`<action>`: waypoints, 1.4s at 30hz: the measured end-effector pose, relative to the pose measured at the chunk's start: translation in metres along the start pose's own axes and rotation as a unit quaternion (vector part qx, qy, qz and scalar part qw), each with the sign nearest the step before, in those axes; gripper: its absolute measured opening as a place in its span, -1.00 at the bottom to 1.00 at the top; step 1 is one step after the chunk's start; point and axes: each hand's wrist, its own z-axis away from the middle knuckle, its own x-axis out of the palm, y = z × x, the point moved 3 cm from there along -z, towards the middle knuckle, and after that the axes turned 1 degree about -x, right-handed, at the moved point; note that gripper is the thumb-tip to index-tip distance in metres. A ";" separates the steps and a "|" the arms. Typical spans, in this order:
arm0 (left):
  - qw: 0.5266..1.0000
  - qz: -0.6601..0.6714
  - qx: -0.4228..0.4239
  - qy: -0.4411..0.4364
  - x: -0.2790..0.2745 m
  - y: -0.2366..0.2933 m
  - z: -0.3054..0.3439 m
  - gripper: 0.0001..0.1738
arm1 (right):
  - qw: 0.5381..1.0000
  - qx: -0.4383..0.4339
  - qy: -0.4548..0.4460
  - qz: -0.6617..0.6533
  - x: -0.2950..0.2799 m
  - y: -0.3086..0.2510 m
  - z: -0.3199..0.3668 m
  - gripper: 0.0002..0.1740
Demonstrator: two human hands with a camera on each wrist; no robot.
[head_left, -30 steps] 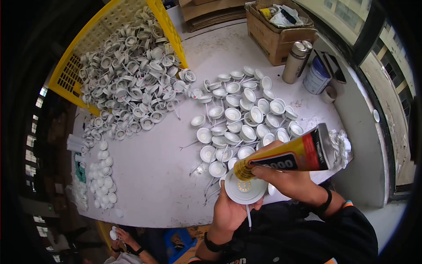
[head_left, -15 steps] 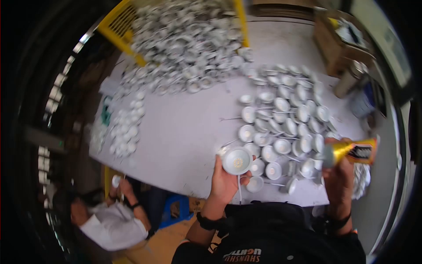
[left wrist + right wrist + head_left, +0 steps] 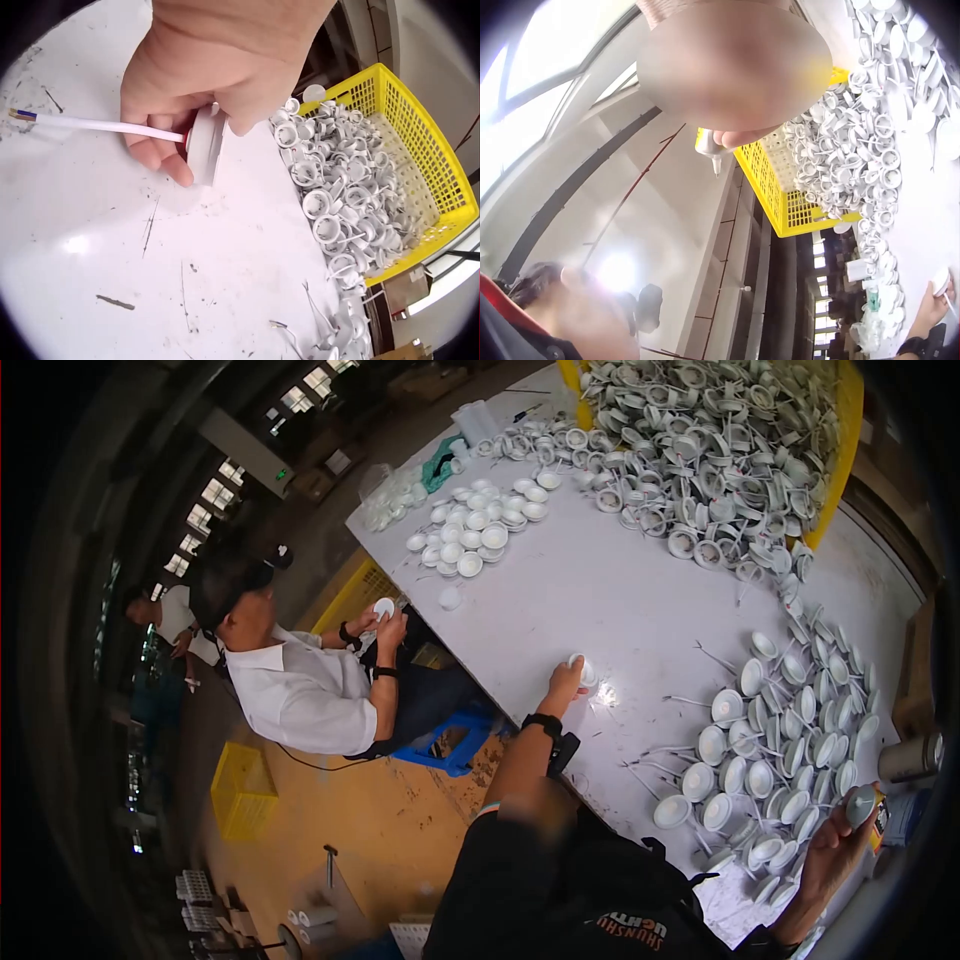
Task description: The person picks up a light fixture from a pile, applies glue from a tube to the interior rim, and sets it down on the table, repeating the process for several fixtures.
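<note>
My left hand (image 3: 566,682) grips a white round LED downlight (image 3: 587,672) low over the table (image 3: 540,610). In the left wrist view the downlight (image 3: 206,150) is tipped on edge between fingers and thumb. Its white cable (image 3: 97,124) points left, with blue and brown wire ends. At the right of the head view, my right hand (image 3: 830,855) holds a yellow glue tube (image 3: 880,822) beside rows of downlights (image 3: 760,778). The tube's nozzle (image 3: 717,165) points down in the right wrist view, where most of that hand is blurred out.
A yellow crate (image 3: 442,169) spills a heap of white lamp housings (image 3: 715,450) onto the table's far side. Small white discs (image 3: 480,525) are piled near the left edge. Another person (image 3: 300,685) sits at the left, holding a white disc. A flask (image 3: 908,758) stands far right.
The left hand has carried the downlight away from the right hand, leftward over the table. The tube has moved off the downlight to the right. The head view has swung left.
</note>
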 end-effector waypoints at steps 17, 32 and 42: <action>0.926 -0.069 0.282 -0.240 0.115 0.087 0.159 -0.77 | 0.967 -0.083 0.224 0.084 0.018 -0.028 0.044 -0.55; 0.617 -0.557 0.518 -0.203 0.343 0.107 0.211 -0.55 | 0.949 -0.072 0.279 0.131 -0.010 -0.050 0.033 -0.66; 0.670 -0.542 0.471 -0.190 0.333 0.119 0.214 -0.59 | 0.952 -0.067 0.270 0.128 -0.021 -0.058 0.036 -0.62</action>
